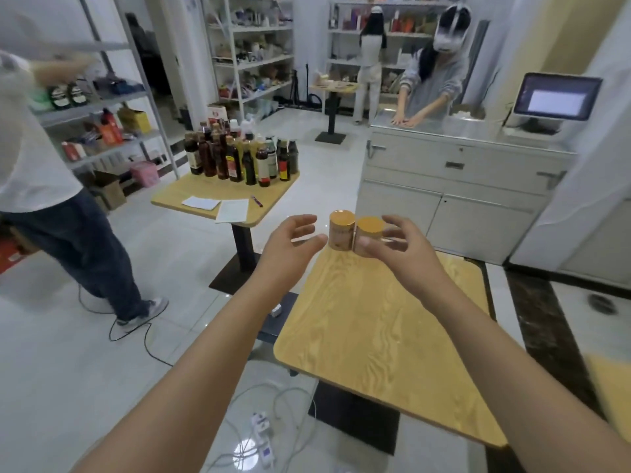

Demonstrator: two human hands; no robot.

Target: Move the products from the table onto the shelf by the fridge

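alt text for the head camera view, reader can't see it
The right hand grips one orange-lidded jar at the far edge of a wooden table, while the left hand hovers open beside a second jar. Behind, another table holds dark bottles.

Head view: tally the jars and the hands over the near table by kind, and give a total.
Yellow jars: 2 (left jar, right jar)
Hands: 2 (left hand open beside the left jar; right hand grips the right jar)
Total: 4
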